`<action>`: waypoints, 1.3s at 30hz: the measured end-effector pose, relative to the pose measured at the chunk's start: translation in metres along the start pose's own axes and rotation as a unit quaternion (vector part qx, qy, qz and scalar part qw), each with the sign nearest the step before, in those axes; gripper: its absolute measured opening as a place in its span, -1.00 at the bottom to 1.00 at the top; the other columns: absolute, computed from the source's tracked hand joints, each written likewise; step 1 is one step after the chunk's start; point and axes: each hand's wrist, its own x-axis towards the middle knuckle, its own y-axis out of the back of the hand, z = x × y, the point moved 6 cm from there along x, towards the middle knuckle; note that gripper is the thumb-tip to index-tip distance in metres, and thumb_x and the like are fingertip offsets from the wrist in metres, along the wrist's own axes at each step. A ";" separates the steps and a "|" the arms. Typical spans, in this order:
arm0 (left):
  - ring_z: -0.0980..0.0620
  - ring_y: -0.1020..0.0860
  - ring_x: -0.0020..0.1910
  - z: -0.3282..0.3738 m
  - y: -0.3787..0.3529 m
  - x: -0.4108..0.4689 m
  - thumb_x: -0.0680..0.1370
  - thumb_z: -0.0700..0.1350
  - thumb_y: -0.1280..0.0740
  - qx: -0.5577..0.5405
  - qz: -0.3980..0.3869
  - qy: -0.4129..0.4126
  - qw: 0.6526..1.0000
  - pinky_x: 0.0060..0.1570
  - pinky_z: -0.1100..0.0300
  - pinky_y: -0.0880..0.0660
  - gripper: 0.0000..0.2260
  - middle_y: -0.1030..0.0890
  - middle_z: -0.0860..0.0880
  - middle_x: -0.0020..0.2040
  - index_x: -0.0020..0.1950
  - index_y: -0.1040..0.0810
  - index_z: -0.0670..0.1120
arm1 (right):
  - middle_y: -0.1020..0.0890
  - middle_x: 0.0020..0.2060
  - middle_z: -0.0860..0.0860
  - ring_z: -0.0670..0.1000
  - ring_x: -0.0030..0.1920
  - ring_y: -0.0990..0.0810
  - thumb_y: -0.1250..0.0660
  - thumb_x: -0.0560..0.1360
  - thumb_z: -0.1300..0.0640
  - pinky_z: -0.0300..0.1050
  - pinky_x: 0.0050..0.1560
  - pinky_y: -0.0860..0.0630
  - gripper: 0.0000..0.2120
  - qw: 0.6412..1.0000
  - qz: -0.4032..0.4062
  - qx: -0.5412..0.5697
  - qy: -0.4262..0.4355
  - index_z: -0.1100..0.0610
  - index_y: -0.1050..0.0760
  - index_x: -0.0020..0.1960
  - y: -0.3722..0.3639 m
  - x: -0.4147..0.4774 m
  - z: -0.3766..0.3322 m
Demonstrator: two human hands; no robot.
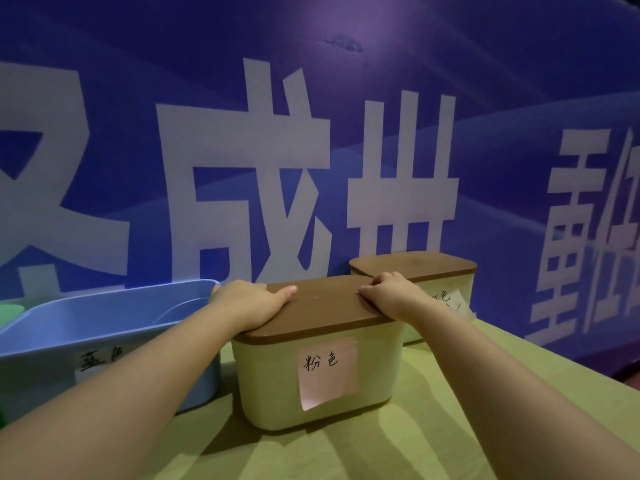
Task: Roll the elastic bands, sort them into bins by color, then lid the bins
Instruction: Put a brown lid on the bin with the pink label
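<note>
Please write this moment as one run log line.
step: lidding | left hand and right hand on lid of front bin | back bin: lidded | blue bin: no lid

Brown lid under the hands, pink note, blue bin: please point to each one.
brown lid [325,306]: head view, bare top surface.
pink note [327,370]: head view, middle of the paper.
blue bin [104,317]: head view, inside wall.

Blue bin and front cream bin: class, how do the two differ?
The blue bin is open, with no lid; the front cream bin wears a brown lid. The blue bin carries a white label; the cream bin a pink note. Both stand on the green table, and both labels are handwritten.
</note>
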 end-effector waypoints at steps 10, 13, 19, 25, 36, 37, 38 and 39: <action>0.00 -0.52 0.06 0.014 0.018 -0.033 0.58 0.24 0.09 -0.076 0.108 -0.036 0.991 0.20 0.05 -0.39 -0.45 -0.59 -0.04 0.04 0.20 -0.54 -0.04 | -0.58 -0.20 0.02 0.02 -0.18 -0.55 -0.13 0.47 -0.07 -0.09 -0.14 -0.53 -0.73 0.999 0.042 0.000 -0.030 0.05 -0.52 -0.05 0.001 -0.001 0.008; 0.00 -0.37 0.34 0.040 0.007 -0.065 0.57 0.25 0.03 -0.065 0.045 -0.137 0.987 0.29 0.09 -0.31 -0.46 -0.42 -0.05 0.37 0.42 -0.33 -0.02 | -0.59 -0.24 0.04 0.04 -0.22 -0.56 -0.12 0.48 -0.03 -0.08 -0.17 -0.54 -0.73 0.996 0.060 -0.002 -0.062 0.07 -0.54 -0.11 0.003 0.001 0.015; 0.00 -0.15 0.47 0.032 0.006 -0.077 0.61 0.15 -0.03 0.034 0.054 -0.155 0.986 0.44 -0.02 -0.10 -0.52 -0.17 -0.02 0.51 0.50 -0.11 0.03 | -0.53 -0.34 0.01 0.05 -0.25 -0.51 -0.03 0.56 0.05 -0.06 -0.11 -0.42 -0.66 0.967 0.252 -0.018 0.034 0.11 -0.45 -0.29 0.022 -0.031 -0.013; -0.05 -0.16 0.47 0.031 0.002 -0.066 0.62 0.13 -0.03 0.017 0.048 -0.126 0.991 0.43 -0.02 -0.14 -0.54 -0.21 -0.05 0.49 0.49 -0.13 0.01 | -0.61 0.00 -0.11 0.03 0.11 -0.45 0.09 0.53 -0.12 -0.05 0.07 -0.23 -0.52 0.934 0.306 -0.028 0.181 -0.02 -0.58 0.02 -0.015 -0.074 -0.017; -0.02 -0.28 0.39 0.026 0.000 -0.037 0.62 0.11 -0.04 0.007 0.054 -0.107 0.993 0.38 -0.06 -0.15 -0.60 -0.35 -0.02 0.39 0.41 -0.27 -0.03 | -0.32 0.38 -0.20 -0.11 0.42 -0.14 0.06 0.59 -0.17 -0.07 0.31 -0.14 -0.56 0.962 0.201 -0.088 0.162 -0.09 -0.22 0.42 -0.032 -0.043 -0.019; -0.02 -0.28 0.39 0.025 0.000 -0.034 0.62 0.11 -0.04 0.008 0.056 -0.107 0.993 0.37 -0.06 -0.17 -0.60 -0.36 -0.02 0.39 0.40 -0.28 -0.03 | -0.32 0.38 -0.20 -0.12 0.42 -0.15 0.06 0.60 -0.17 -0.06 0.31 -0.14 -0.57 0.963 0.198 -0.090 0.162 -0.09 -0.23 0.42 -0.032 -0.040 -0.020; -0.02 -0.29 0.38 0.024 -0.001 -0.030 0.62 0.11 -0.03 0.008 0.058 -0.106 0.993 0.36 -0.06 -0.18 -0.60 -0.36 -0.03 0.38 0.40 -0.28 -0.03 | -0.33 0.37 -0.20 -0.12 0.42 -0.15 0.05 0.60 -0.17 -0.06 0.31 -0.14 -0.57 0.963 0.195 -0.091 0.162 -0.10 -0.23 0.42 -0.032 -0.038 -0.021; -0.02 -0.30 0.37 0.023 -0.002 -0.027 0.62 0.11 -0.03 0.009 0.061 -0.106 0.992 0.35 -0.05 -0.19 -0.60 -0.37 -0.02 0.38 0.40 -0.28 -0.03 | -0.33 0.37 -0.19 -0.11 0.42 -0.15 0.05 0.60 -0.17 -0.05 0.31 -0.15 -0.57 0.964 0.193 -0.090 0.160 -0.10 -0.23 0.41 -0.033 -0.035 -0.022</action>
